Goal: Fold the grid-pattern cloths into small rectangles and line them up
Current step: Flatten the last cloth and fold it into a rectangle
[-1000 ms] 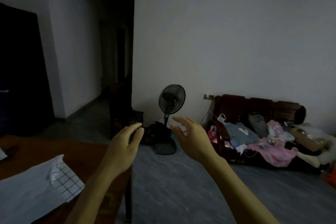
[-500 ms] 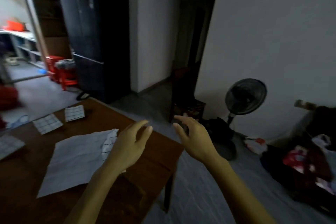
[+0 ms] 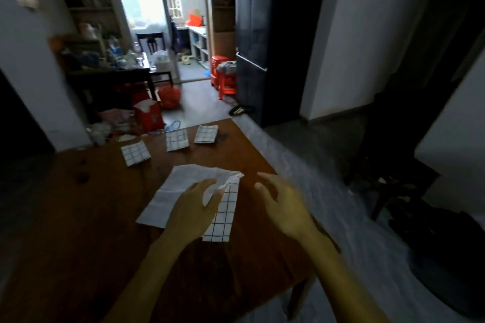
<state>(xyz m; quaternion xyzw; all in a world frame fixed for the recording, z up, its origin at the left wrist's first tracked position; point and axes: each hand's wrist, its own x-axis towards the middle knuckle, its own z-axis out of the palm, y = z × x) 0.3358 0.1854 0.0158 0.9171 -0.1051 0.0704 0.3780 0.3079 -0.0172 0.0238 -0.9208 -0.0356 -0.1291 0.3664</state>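
A large white cloth (image 3: 181,189) lies spread on the brown wooden table (image 3: 78,231), its right edge turned over to show a black grid. My left hand (image 3: 195,211) hovers over that turned edge with fingers apart, holding nothing. My right hand (image 3: 283,204) is open above the table's right edge, just right of the cloth. Three folded grid cloths lie in a row at the far side: left one (image 3: 135,153), middle one (image 3: 177,139), right one (image 3: 206,134).
The table's right edge drops to a grey floor (image 3: 354,217). A dark chair (image 3: 393,165) stands at right, a black fridge (image 3: 259,34) behind the table. Red boxes and clutter (image 3: 149,115) sit on the floor beyond the far edge.
My head turned left and down, from the fan and sofa toward the table. Both hands came over the spread cloth, and the row of folded cloths came into view.
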